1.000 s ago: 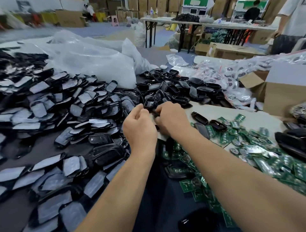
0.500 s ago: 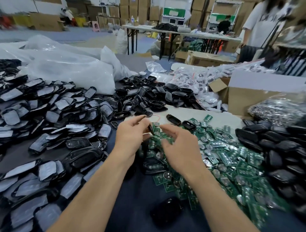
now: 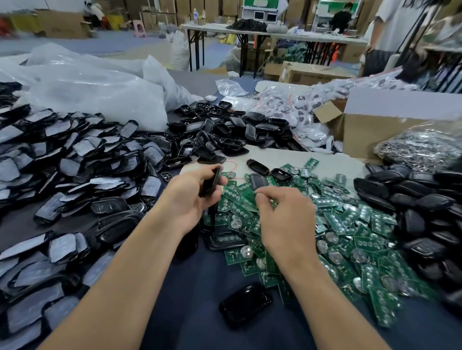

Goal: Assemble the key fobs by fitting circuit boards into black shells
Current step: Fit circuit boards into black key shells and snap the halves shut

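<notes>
While my left hand (image 3: 190, 199) grips a glossy black plastic shell (image 3: 212, 183), I cannot tell my right hand (image 3: 285, 219)'s grip; a far-right clear plastic bag (image 3: 450, 136) holds silvery metal parts (image 3: 412, 150).

We can read no text anywhere. The green panel (image 3: 260, 3) at twelve o'clock is too blurred. Any print on the boxes (image 3: 307, 72) at one o'clock or on the circuit boards (image 3: 350, 224) at four o'clock is too small to make out.
</notes>
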